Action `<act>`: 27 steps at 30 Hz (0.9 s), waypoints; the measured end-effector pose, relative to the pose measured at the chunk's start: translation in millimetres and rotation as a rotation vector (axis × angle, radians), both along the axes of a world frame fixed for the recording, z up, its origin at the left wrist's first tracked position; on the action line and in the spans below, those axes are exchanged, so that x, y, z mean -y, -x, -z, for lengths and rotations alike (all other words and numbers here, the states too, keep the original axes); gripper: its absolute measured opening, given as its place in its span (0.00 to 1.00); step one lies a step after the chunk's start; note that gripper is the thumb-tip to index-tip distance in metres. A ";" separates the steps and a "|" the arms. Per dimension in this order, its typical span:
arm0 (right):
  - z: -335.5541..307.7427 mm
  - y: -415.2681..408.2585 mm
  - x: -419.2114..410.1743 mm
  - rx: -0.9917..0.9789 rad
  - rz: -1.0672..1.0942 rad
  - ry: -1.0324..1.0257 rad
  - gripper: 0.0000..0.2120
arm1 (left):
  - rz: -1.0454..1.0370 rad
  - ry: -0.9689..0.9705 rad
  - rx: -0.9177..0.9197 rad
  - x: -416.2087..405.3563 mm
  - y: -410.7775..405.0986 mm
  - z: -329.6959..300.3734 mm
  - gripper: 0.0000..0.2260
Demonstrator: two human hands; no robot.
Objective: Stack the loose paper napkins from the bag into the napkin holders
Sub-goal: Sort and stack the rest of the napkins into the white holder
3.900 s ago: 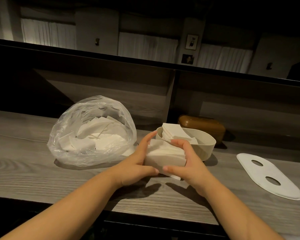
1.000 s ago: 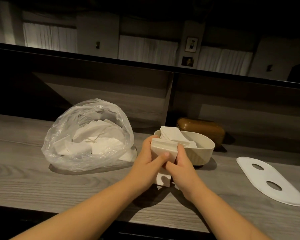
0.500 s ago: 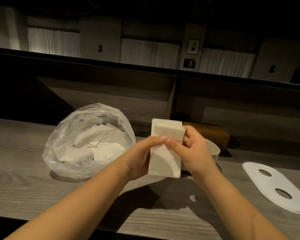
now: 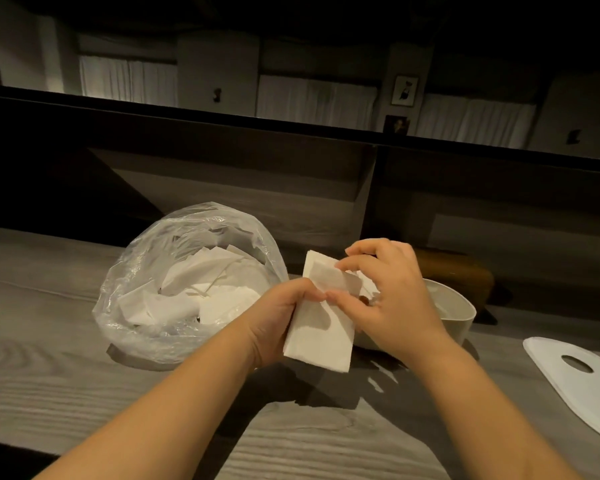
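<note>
Left hand [image 4: 281, 320] grips the napkin stack [image 4: 321, 327] while right hand [image 4: 392, 299] pinches its top edge; light, soft paper, likely best clamped flat across both faces.

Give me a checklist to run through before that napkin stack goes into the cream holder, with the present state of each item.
1. Stack held securely: ok. The left hand grips the napkin stack at its left edge, clear of the counter.
2. Stack squared up: not ok. The right hand pinches a sheet at the top, and the edges look uneven.
3. Holder open: ok. The cream holder has no lid on; the white lid lies apart on the right.
4. Room in the holder: cannot tell. The right hand hides most of its inside.
5. Supply left: ok. The plastic bag holds loose napkins.
</note>
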State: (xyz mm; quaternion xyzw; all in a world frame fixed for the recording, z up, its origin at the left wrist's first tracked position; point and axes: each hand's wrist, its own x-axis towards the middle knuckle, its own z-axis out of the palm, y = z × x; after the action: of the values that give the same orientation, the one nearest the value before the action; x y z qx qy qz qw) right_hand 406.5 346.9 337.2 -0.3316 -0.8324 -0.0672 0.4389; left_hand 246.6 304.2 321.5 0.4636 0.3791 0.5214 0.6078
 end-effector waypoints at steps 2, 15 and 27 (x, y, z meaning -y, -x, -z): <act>-2.6 -3.2 2.9 0.003 -0.007 0.071 0.12 | 0.009 0.017 -0.032 0.8 -1.1 0.8 0.24; -3.0 -5.1 17.6 -0.024 -0.115 0.108 0.06 | -0.058 -0.019 -0.070 6.2 -4.1 0.7 0.17; -0.2 1.6 14.2 -0.201 0.027 0.202 0.12 | 0.117 0.147 -0.089 8.6 -0.7 -1.7 0.26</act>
State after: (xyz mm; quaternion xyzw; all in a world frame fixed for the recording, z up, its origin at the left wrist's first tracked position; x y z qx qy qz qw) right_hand 404.9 332.7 337.4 -0.3902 -0.7823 0.0448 0.4835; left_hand 247.3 295.6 323.2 0.4617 0.4154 0.4346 0.6522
